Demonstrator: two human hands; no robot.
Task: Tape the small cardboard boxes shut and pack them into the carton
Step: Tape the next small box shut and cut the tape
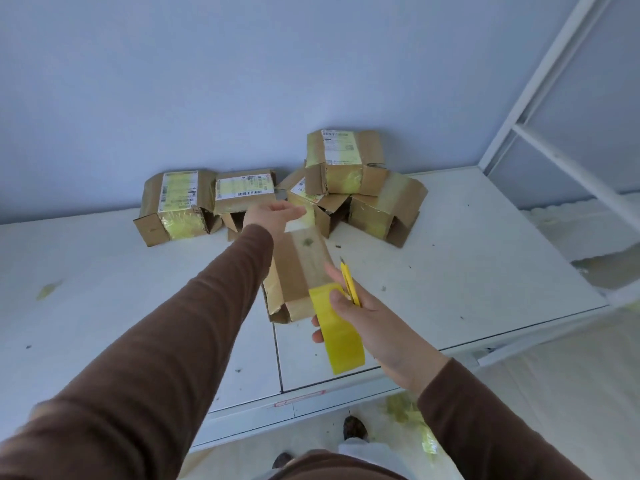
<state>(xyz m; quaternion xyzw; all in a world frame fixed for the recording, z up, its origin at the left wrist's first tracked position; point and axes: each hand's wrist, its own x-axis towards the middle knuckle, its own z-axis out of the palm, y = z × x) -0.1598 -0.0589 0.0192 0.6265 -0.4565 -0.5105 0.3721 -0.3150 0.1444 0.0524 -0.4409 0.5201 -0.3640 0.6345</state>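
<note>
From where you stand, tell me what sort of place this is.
Probably a parcel packing spot: labelled taped boxes piled on a white table, and a tape roll in the right hand.

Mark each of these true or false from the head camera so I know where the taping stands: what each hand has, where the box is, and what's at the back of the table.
1. The right hand holds a yellow tape roll and a yellow cutter. True.
2. The left hand grips the cutter. False: it reaches to the far end of the box being taped, fingers fairly straight.
3. The box being taped sits on the floor. False: it rests on the white table.
4. Several taped boxes are piled at the wall, one box on top. True.
5. A large carton stands open beside the pile. False: no carton is in view.
</note>
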